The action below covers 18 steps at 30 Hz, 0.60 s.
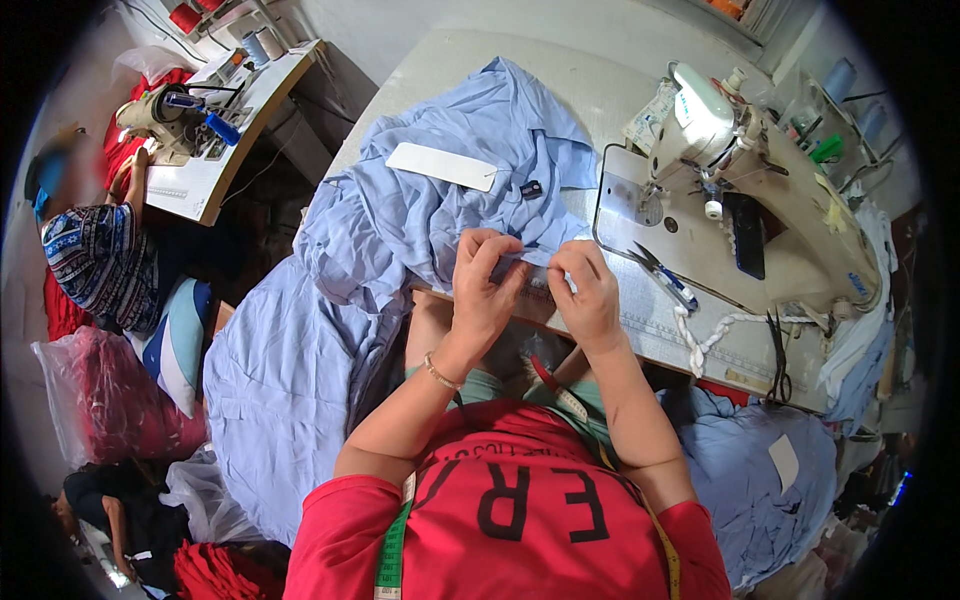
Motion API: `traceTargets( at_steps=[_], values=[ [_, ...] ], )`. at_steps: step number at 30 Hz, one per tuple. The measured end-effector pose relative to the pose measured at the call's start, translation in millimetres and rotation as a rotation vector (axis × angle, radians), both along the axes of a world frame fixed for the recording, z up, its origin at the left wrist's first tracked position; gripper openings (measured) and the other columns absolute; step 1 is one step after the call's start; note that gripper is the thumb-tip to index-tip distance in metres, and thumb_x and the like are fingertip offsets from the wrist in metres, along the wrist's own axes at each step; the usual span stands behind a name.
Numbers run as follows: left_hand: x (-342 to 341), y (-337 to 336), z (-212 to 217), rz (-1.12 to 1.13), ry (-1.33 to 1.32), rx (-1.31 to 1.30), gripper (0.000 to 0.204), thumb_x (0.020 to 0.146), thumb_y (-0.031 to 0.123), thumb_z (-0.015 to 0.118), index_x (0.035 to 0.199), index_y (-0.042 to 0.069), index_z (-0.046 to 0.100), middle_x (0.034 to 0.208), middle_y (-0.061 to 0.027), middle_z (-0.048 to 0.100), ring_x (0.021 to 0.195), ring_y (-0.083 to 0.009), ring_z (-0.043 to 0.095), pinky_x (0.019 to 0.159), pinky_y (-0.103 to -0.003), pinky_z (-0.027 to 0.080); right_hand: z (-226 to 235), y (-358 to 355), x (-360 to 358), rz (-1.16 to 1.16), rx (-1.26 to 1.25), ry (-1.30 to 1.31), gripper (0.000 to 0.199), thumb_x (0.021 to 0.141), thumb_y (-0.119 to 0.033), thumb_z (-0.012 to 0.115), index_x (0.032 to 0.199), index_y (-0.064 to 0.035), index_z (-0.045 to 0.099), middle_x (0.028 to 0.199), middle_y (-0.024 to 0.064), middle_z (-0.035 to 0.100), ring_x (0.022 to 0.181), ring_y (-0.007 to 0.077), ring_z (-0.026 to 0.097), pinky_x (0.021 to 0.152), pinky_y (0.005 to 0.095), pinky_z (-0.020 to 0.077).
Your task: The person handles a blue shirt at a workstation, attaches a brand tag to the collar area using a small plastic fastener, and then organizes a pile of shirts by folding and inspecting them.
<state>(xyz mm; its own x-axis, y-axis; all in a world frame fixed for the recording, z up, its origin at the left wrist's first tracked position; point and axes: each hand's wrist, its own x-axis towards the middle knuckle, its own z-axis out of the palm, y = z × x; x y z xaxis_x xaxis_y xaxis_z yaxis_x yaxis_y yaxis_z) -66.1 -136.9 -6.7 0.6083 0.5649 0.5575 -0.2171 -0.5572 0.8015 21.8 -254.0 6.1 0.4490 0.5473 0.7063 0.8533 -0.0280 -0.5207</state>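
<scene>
A light blue garment [440, 125] lies bunched on the sewing table, and part of it hangs over the front edge at the left. My left hand [485, 290] is closed, thumb and fingers pinching the garment's near edge. Close beside it on the right, my right hand [588, 300] pinches the same edge, so a short stretch of cloth runs between them. Just beyond my hands a small dark label [531, 190] shows on the cloth. A blank white card tag [440, 166] rests on top of the folds.
At the right stands a sewing machine [700, 130] with its lamp lit. Thread snips [665, 275], a phone [746, 236], a braided white cord [700, 345] and black scissors [778, 360] lie around it. Another person [100, 250] sits at a machine far left. More blue cloth [740, 480] hangs at lower right.
</scene>
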Motion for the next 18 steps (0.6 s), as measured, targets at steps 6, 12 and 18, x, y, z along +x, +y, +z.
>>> traceTargets(
  at_steps=[6,12,18],
  values=[
    [0.7,3.0,-1.2,0.031,-0.035,0.045,0.029,0.066,-0.007,0.066,0.092,0.003,0.058,0.088,-0.01,0.051,0.081,-0.0234,0.052,0.069,-0.03,0.045,12.3,1.4,-5.9,0.102,-0.037,0.199,0.012,0.079,-0.003,0.063,0.088,-0.0045,0.056,0.084,0.0105,0.055,0.071,0.0289,0.058,0.058,0.0351,0.0477],
    [-4.1,9.1,0.5,0.04,-0.051,0.131,0.031,0.063,-0.009,0.065,0.089,0.003,0.054,0.087,-0.0097,0.052,0.077,-0.024,0.052,0.066,-0.032,0.045,20.7,7.5,-4.9,0.124,-0.103,0.382,0.013,0.079,-0.008,0.066,0.091,-0.0032,0.061,0.083,0.009,0.057,0.071,0.0247,0.059,0.058,0.0322,0.0469],
    [-7.5,15.1,-1.1,-0.002,-0.055,0.23,0.032,0.059,-0.011,0.063,0.085,0.002,0.051,0.086,-0.0108,0.052,0.078,-0.0267,0.051,0.066,-0.034,0.044,22.1,12.1,-3.8,0.141,-0.11,0.355,0.013,0.076,-0.007,0.068,0.088,-0.0031,0.065,0.084,0.008,0.057,0.073,0.0235,0.059,0.062,0.031,0.0475]
  ],
)
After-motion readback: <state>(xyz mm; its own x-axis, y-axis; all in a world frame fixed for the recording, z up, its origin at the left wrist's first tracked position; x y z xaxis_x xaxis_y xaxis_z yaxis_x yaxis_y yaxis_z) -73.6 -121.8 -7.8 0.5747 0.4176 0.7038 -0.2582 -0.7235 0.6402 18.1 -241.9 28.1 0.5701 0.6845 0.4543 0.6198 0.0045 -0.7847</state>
